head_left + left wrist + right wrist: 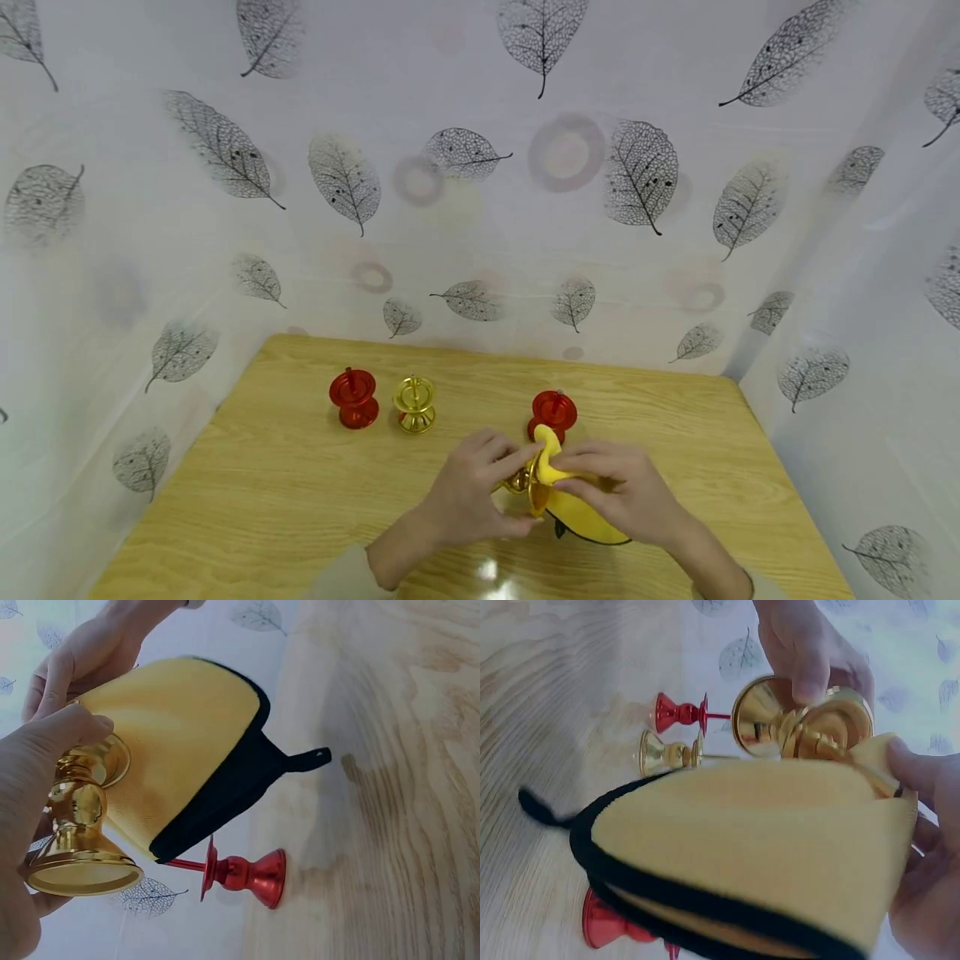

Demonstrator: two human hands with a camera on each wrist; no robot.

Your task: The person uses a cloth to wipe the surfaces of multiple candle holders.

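The left hand's fingers grip the gold holder, tipped sideways above the tabletop; just beside them the right hand pinches the cloth against it. Hard rubbing could twist the smooth metal loose, and the drooping cloth could topple the red holder just beyond the right fingers.

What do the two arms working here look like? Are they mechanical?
No, they belong to a person. The left grip and right grip are bare human hands, without gloves; I see no cables or markings on them. The left sleeve and right sleeve are plain, pale beige-grey, ending short of the wrists.
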